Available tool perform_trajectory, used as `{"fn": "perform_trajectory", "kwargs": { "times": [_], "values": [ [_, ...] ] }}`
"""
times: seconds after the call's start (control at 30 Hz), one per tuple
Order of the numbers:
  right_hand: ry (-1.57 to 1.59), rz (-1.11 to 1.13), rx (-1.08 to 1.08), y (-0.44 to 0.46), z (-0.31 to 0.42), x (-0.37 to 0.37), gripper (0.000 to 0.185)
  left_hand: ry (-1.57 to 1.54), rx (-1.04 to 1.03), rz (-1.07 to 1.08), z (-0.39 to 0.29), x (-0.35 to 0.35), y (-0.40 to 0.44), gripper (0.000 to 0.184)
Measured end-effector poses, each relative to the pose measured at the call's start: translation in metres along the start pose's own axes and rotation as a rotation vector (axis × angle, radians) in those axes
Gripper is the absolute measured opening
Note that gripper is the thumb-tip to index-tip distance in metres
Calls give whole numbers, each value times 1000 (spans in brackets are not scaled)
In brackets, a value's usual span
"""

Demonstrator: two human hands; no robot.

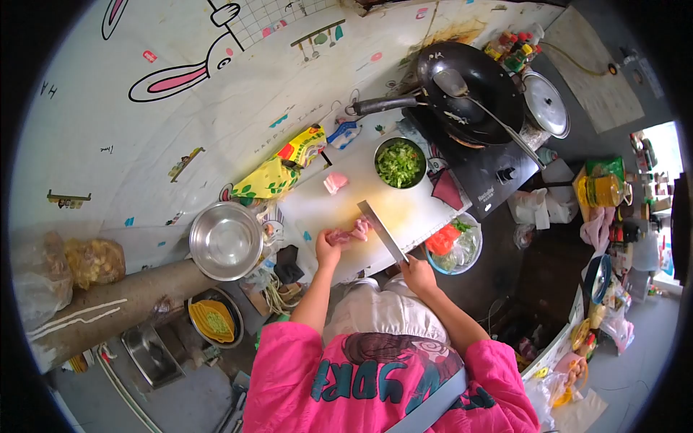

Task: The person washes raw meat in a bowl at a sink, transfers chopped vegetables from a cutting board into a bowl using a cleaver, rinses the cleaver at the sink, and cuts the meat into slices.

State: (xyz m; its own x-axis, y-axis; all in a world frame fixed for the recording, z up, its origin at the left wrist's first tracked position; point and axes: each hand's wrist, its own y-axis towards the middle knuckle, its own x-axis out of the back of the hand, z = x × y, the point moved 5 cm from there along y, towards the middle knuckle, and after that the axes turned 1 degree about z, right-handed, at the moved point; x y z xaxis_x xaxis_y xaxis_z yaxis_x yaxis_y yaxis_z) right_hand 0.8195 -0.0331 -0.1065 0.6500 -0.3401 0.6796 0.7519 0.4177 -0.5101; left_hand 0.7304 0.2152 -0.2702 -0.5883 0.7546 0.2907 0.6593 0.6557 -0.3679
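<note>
My right hand (419,276) grips the handle of a cleaver (382,232). Its broad blade stands over the white cutting board (307,209), close to the right end of a piece of raw meat (359,230). From the left, my left hand (328,250) holds that meat with its fingers closed on it. Whether the blade touches the meat I cannot tell. Farther back on the board lies a second pink piece of meat (335,182). A metal bowl of chopped greens (400,163) stands at the board's back right.
A black wok (498,108) with a ladle (451,83) sits on the stove (473,180). An empty steel basin (226,241) stands left of the board, a yellow bag (267,179) behind it. A bin with a plastic bag (458,252) is at the right. Seasoning bottles (516,54) stand behind the wok.
</note>
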Motion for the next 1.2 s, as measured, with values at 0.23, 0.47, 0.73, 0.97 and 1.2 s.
{"fn": "perform_trajectory", "kwargs": {
  "times": [0.23, 0.47, 0.73, 0.97, 1.2],
  "values": [
    [28, -48, -36, -5, -14, 1, 29, 584, -703, 55, -135, -17, -33, 52],
    [32, -85, -93, -16, -29, 6, 28, 905, -741, 341, -116, -71, -11, 48],
    [43, -66, -139, -18, -35, 9, 29, 433, -472, 403, -80, -77, 26, 36],
    [16, -59, -98, -13, -36, 2, 28, 113, -71, 313, -79, -37, 49, 44],
    [18, -41, -160, -15, -29, 1, 30, 701, -449, 72, -113, -7, 32, 48]
  ]
}}
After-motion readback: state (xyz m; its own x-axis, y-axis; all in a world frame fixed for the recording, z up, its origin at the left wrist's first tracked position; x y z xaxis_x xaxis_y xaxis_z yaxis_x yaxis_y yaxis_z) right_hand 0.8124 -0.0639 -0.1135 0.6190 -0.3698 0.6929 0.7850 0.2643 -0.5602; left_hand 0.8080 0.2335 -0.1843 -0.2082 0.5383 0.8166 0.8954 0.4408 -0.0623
